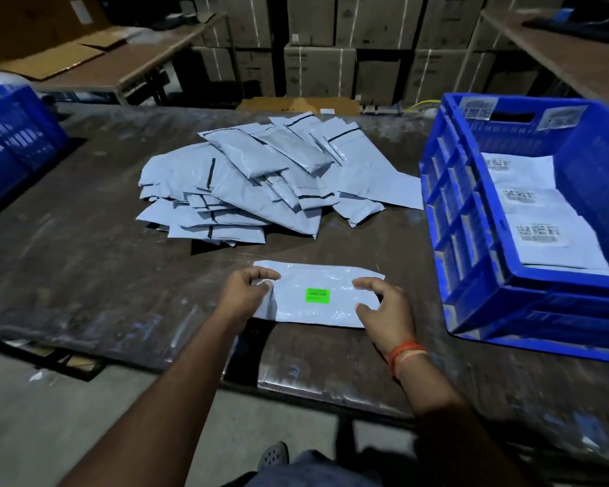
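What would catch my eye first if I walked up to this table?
Probably the bright green sticker on the grey mailer in the foreground, held at its ends by the left hand and right hand. Behind it sprawls a heap of similar mailers, and on the right stands a vivid blue crate with labelled packets inside.

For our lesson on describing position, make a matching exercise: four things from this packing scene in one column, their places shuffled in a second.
1 packet with green sticker
2 pile of packets
3 blue crate
4 cardboard sheet

a on the far table, left
b right end of the near table
c held between left hand and right hand
d middle of the near table

Pairs: 1-c, 2-d, 3-b, 4-a
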A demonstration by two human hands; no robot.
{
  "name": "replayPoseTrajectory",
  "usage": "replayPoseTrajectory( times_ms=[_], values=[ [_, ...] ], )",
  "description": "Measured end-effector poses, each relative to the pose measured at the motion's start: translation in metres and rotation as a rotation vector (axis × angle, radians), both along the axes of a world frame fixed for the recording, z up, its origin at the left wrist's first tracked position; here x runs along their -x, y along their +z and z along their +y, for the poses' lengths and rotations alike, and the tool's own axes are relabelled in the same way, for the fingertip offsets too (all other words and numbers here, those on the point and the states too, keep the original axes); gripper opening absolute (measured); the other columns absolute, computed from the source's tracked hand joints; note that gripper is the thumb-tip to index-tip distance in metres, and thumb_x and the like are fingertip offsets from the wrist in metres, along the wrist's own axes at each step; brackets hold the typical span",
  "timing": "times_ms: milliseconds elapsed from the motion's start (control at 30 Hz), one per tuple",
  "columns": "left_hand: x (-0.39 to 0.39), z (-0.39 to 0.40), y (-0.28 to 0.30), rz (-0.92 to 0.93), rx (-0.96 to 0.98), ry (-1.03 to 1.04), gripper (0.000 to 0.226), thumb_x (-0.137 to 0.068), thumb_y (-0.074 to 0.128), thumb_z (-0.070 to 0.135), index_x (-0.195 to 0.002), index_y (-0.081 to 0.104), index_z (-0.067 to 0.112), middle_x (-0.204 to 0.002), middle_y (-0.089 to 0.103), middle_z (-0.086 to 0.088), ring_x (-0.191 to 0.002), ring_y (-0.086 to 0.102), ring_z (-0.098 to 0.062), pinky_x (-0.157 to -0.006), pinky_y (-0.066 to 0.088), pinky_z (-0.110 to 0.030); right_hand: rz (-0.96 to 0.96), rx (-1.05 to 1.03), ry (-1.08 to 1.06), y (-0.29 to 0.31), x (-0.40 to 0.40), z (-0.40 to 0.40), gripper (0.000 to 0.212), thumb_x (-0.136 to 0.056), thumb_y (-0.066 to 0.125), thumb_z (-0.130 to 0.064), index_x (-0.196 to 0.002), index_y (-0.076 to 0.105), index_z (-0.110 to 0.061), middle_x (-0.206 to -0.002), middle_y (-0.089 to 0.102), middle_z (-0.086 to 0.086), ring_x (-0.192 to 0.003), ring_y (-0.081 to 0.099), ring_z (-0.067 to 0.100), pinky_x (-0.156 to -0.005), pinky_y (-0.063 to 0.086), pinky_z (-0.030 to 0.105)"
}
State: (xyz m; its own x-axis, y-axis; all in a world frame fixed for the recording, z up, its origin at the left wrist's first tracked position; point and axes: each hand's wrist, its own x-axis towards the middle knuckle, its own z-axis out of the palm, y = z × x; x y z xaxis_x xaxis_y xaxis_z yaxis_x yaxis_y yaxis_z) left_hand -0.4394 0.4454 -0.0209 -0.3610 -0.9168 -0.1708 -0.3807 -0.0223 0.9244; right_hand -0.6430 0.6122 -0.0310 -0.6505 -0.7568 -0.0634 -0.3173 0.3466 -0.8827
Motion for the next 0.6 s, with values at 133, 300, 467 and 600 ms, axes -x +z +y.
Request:
replayPoseTrajectory(
  times_ms=[133, 300, 467, 600],
  values=[
    [-0.03, -0.01, 0.009, 0.132, -0.014, 0.099, 0.017, -0.092, 0.066, -0.002, -0.105, 0.074, 0.005, -0.112, 0.072, -0.007, -0.111, 0.062, -0.012, -0.085, 0.048, -0.02, -0.339, 0.163, 0.133, 0.017, -0.013, -0.019, 0.035, -0.079, 0.071, 0.008, -0.099, 0.077, -0.02, -0.11, 0.073, -0.009, -0.112, 0.063, 0.009, -0.095, 0.049, 0.028],
    [-0.099, -0.051, 0.031, 0.187, 0.019, 0.11, 0.023, -0.088, 0.074, 0.003, -0.108, 0.076, 0.013, -0.115, 0.073, -0.004, -0.118, 0.06, -0.017, -0.097, 0.048, -0.031, -0.394, 0.207, 0.294, 0.041, -0.053, -0.065, 0.025, -0.082, 0.076, 0.0, -0.103, 0.078, -0.014, -0.11, 0.075, -0.005, -0.111, 0.067, 0.013, -0.099, 0.051, 0.032],
    [-0.179, -0.102, 0.063, 0.26, 0.008, 0.215, 0.02, -0.09, 0.073, 0.006, -0.11, 0.075, 0.008, -0.097, 0.073, -0.003, -0.085, 0.063, -0.015, -0.073, 0.051, -0.025, -0.391, 0.254, 0.405, 0.07, -0.119, -0.139, 0.03, -0.084, 0.076, -0.002, -0.112, 0.075, -0.013, -0.116, 0.073, -0.003, -0.115, 0.064, 0.011, -0.1, 0.051, 0.031],
    [-0.249, -0.154, 0.092, 0.227, 0.089, 0.228, 0.019, -0.09, 0.073, 0.006, -0.109, 0.075, 0.007, -0.096, 0.074, -0.007, -0.078, 0.063, -0.012, -0.07, 0.05, -0.023, -0.383, 0.311, 0.405, 0.091, -0.184, -0.205, 0.032, -0.083, 0.076, 0.0, -0.112, 0.074, -0.013, -0.114, 0.073, -0.003, -0.107, 0.068, 0.01, -0.092, 0.055, 0.029]
  ],
)
